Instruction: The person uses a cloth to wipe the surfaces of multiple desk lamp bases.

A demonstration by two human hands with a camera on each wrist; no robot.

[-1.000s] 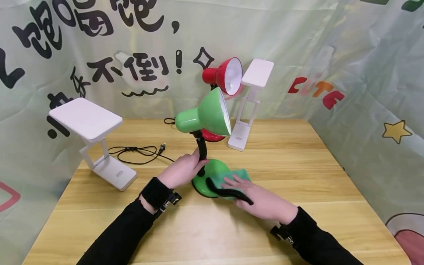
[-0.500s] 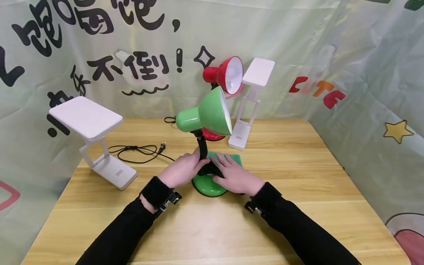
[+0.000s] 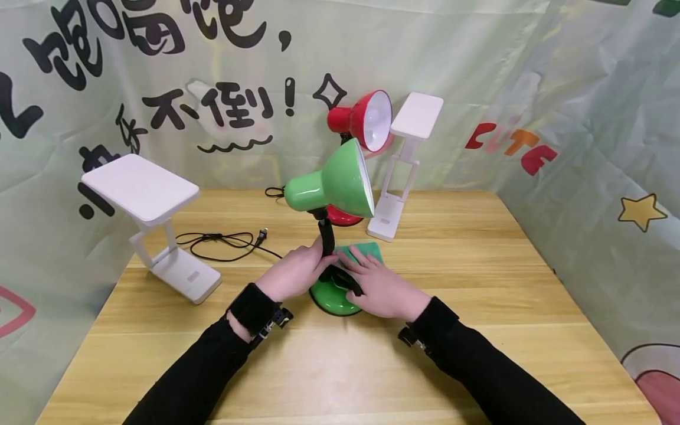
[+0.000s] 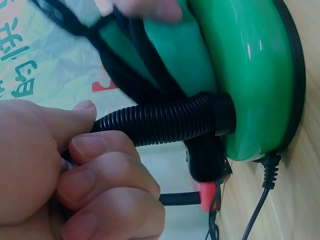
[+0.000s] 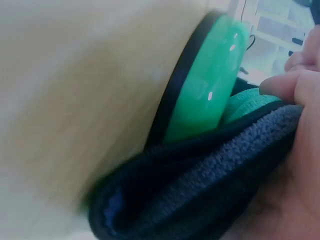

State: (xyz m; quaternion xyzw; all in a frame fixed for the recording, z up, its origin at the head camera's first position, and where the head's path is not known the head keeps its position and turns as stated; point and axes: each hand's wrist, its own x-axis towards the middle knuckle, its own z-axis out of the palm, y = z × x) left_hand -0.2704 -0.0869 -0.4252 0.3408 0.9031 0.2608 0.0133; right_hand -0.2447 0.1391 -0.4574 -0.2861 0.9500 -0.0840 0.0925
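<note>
Green lamp, one: left hand grips neck; right hand spread on one cloth.

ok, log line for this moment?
left hand: grips black neck of green lamp | right hand: on green cloth against base | red lamp: behind

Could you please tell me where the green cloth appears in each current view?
Head: cloth just right of centre, under the right hand, its green corner showing.
Left wrist: cloth near the top middle, left of the green lamp base.
Right wrist: cloth right of centre, above a dark fuzzy fold.
Shared landmark: green lamp base, visible in all three.
</note>
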